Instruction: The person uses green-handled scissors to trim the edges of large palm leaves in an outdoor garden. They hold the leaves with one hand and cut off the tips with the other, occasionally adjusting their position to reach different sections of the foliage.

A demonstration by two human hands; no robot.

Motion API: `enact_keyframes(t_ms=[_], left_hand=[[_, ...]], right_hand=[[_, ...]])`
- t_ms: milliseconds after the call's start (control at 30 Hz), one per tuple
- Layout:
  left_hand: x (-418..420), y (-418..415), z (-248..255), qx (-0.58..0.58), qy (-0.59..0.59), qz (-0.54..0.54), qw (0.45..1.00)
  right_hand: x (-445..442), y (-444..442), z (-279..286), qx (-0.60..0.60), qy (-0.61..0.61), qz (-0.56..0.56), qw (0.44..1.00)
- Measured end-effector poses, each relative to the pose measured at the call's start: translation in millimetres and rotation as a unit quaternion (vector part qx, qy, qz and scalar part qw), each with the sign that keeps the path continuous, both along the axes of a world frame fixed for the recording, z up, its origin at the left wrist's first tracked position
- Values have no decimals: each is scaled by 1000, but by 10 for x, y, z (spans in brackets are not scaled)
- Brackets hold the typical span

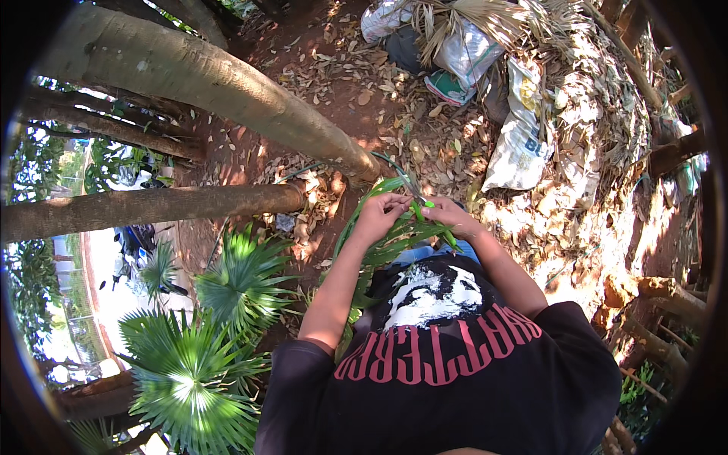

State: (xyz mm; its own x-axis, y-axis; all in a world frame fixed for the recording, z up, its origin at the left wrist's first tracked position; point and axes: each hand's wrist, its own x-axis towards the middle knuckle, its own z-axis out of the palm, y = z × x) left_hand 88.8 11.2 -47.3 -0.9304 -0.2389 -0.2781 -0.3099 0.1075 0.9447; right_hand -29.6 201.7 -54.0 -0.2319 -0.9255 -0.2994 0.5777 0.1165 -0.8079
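In front of my body, my right hand (451, 216) is closed around pruning shears with bright green handles (418, 210). Their metal blades (410, 185) point up and away from me. Just to the left, my left hand (382, 215) pinches at the long green leaves (392, 185), its fingertips close beside the shears. The exact piece between those fingertips is too small to make out. More green leaf blades (392, 247) spread below both hands, across my lap and the front of my black printed T-shirt (443, 392).
Two tree trunks (244, 85) (159, 207) rise on the left. Fan palm leaves (190, 375) spread at lower left, with a parked motorbike (133, 250) beyond. Filled sacks (520, 136) and dry palm fronds (603, 114) lie at upper right. Dry leaves (364, 96) litter the soil.
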Motion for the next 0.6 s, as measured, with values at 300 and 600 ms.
enact_keyframes(t_ms=[300,600], left_hand=[[76,22,108,-43,36,138,989],[105,-16,72,-45,62,160,984]], right_hand=[[-223,134,198,96,227,22,969],[-159,51,133,86,197,57,975]])
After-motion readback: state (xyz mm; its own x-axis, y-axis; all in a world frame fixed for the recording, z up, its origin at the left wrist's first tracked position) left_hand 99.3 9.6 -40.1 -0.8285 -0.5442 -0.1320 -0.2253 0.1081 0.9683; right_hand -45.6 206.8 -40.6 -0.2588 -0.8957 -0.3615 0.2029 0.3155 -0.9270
